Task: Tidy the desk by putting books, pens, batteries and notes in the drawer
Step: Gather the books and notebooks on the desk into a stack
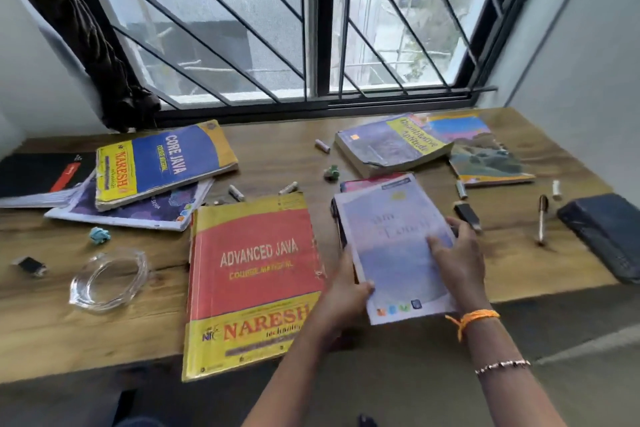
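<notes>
I'm gathering books: my left hand (348, 288) grips the lavender notebook's (394, 250) near-left corner at the desk's (519, 263) front edge, my right hand (457, 253) presses flat on top, and next I must lift it toward the unseen drawer.

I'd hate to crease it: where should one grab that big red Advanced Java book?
By the near edge of the Advanced Java book, coming from the front: it lies flat, but that end overhangs the desk, so fingers could likely slip under it.

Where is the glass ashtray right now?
In the head view, the glass ashtray sits on the desk's front left, left of the Advanced Java book and below a crumpled blue note.
</notes>
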